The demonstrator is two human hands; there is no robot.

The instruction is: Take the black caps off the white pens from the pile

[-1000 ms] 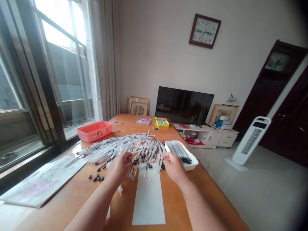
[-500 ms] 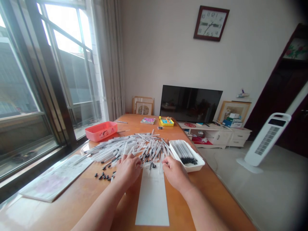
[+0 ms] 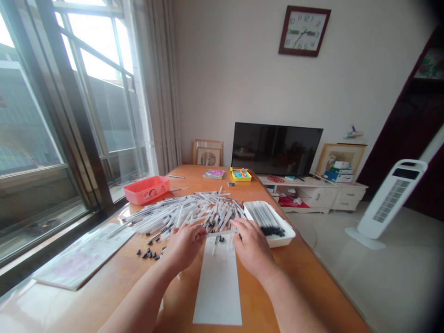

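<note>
A clear pen barrel spans the gap between my hands, lying nearly level above a white paper strip. My left hand pinches its left end. The fingers and thumb of my right hand close around the other end, partly hiding it. Just beyond my hands spreads a big heap of clear pen barrels, with black bits among them. Several small black caps lie to the left of my left hand. Beside my right hand stands a white tray with a row of black-ended clear pens.
A pink-red plastic basket stands behind the heap at the left. Flat papers lie by the window side. A booklet and a small yellow box sit at the table's far end. The table edge runs along the right.
My right hand's fingers have stretched forward and now meet the right end of the pen barrel. The barrel has come level between both hands. The view has shifted slightly.
</note>
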